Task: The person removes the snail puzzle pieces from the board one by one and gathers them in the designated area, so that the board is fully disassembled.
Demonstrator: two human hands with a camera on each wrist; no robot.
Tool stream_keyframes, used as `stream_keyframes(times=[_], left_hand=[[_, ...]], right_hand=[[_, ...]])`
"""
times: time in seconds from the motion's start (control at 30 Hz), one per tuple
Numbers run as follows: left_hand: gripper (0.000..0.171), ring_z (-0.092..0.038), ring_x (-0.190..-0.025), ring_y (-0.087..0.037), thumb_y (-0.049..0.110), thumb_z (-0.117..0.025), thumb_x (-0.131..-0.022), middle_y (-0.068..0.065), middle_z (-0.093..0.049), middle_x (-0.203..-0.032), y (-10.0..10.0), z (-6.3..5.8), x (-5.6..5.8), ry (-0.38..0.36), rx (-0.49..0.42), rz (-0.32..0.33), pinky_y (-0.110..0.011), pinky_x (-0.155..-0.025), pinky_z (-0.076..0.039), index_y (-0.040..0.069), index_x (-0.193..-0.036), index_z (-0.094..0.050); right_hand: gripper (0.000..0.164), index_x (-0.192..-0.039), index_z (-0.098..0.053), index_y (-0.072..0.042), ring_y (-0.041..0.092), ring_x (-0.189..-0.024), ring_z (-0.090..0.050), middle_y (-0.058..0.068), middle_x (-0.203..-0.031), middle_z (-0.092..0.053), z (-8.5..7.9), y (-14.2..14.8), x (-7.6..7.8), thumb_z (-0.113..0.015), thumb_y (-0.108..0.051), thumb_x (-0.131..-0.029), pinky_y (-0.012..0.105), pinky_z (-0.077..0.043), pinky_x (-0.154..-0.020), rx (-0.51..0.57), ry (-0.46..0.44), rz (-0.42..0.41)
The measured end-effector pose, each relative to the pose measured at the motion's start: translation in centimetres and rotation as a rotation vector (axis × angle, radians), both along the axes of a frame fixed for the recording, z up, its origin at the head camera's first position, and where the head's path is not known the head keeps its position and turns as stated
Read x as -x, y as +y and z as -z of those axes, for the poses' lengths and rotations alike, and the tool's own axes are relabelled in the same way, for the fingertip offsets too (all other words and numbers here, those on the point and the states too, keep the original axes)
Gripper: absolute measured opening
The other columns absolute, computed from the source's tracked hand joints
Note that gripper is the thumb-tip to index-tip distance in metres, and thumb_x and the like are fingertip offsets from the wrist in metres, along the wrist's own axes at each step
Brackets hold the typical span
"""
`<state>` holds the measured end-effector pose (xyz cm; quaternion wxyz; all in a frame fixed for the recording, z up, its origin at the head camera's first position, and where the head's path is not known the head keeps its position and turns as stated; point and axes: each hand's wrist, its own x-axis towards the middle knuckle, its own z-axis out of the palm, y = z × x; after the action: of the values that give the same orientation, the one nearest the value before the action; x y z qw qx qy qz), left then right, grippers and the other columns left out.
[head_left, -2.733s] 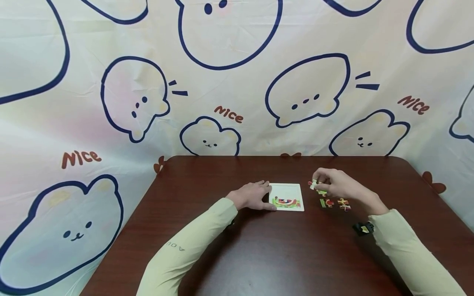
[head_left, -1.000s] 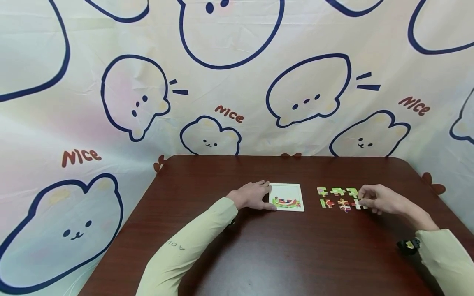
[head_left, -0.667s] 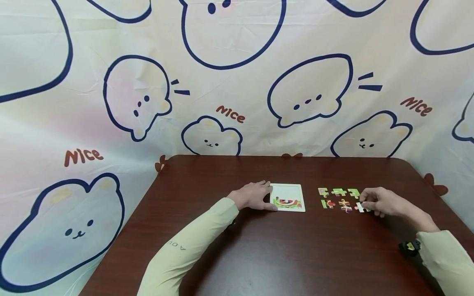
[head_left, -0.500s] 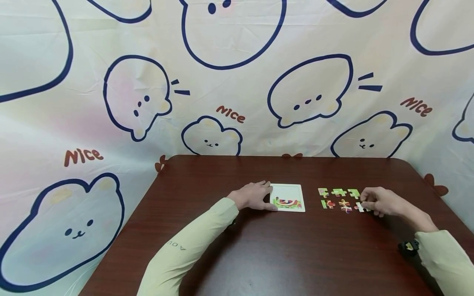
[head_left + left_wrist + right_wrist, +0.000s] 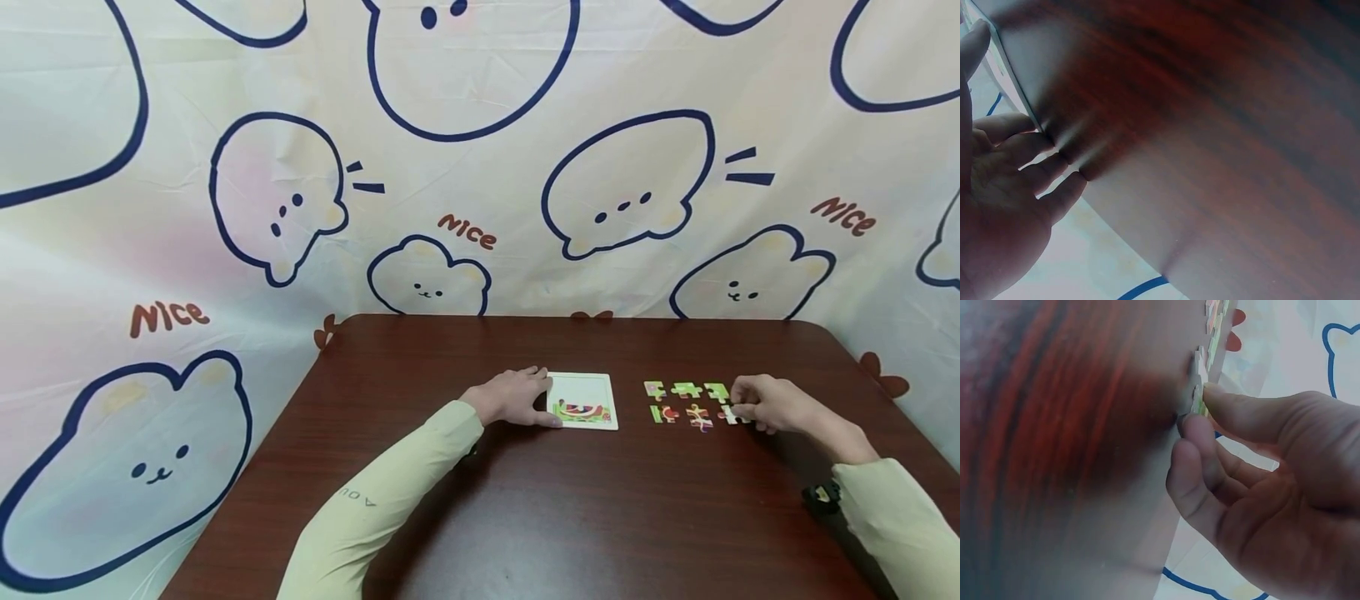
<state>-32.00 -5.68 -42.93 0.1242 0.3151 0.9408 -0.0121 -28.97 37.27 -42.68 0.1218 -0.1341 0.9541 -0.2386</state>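
Note:
My left hand (image 5: 513,397) lies along the left side of a white puzzle tray (image 5: 581,388), thumb at its near corner. In the left wrist view its fingers (image 5: 1041,172) are spread, with tips down on the table by the tray's edge. A strip of colourful fitted pieces (image 5: 583,413) fills the tray's near part; the far part is bare white. To the right, my right hand (image 5: 771,404) pinches a mostly white jigsaw piece (image 5: 727,414) between thumb and fingers, low at the tabletop. In the right wrist view the piece (image 5: 1198,394) is seen edge-on, partly hidden by the fingertips.
Several other jigsaw pieces lie in two rows between tray and right hand: green ones (image 5: 686,389) in the far row, red and orange ones (image 5: 698,414) in the near row. The dark brown table (image 5: 600,508) ends at a cartoon-printed cloth (image 5: 510,183) behind.
My right hand has carried the pale piece rightward and nearer, from beside the tray to the right end of the near row, uncovering the far row. My left hand has stayed put.

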Motion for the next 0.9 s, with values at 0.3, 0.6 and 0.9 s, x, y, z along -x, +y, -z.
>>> stream_keyframes(times=[0.3,0.6,0.9], left_hand=[[0.089,-0.024,-0.151,-0.021,0.074,-0.049,-0.087,-0.007,-0.027,-0.163,-0.1,0.0,0.0,-0.010,-0.005,-0.013,-0.042,-0.119,-0.031,0.018,-0.154,-0.034],[0.088,-0.024,-0.151,-0.021,0.074,-0.049,-0.087,-0.007,-0.027,-0.163,-0.1,0.0,0.0,-0.014,-0.009,-0.013,-0.042,-0.119,-0.031,0.018,-0.153,-0.034],[0.088,-0.024,-0.151,-0.021,0.074,-0.051,-0.086,-0.006,-0.028,-0.163,-0.1,-0.2,-0.1,-0.018,-0.010,-0.022,-0.041,-0.119,-0.031,0.018,-0.152,-0.036]], right_hand=[[0.005,-0.091,-0.061,-0.011,0.017,-0.059,-0.054,0.001,-0.070,-0.057,-0.3,-0.3,0.0,-0.061,-0.007,-0.095,0.032,-0.046,-0.048,-0.024,-0.030,-0.039],[0.004,-0.093,-0.059,-0.007,0.016,-0.056,-0.050,0.001,-0.067,-0.056,-0.5,-0.8,0.0,-0.063,-0.009,-0.093,0.030,-0.043,-0.047,-0.033,-0.065,-0.025],[0.006,-0.091,-0.059,-0.012,0.015,-0.055,-0.051,0.000,-0.070,-0.056,-1.4,-1.6,0.1,-0.065,-0.013,-0.093,0.031,-0.043,-0.047,-0.077,0.001,-0.054]])
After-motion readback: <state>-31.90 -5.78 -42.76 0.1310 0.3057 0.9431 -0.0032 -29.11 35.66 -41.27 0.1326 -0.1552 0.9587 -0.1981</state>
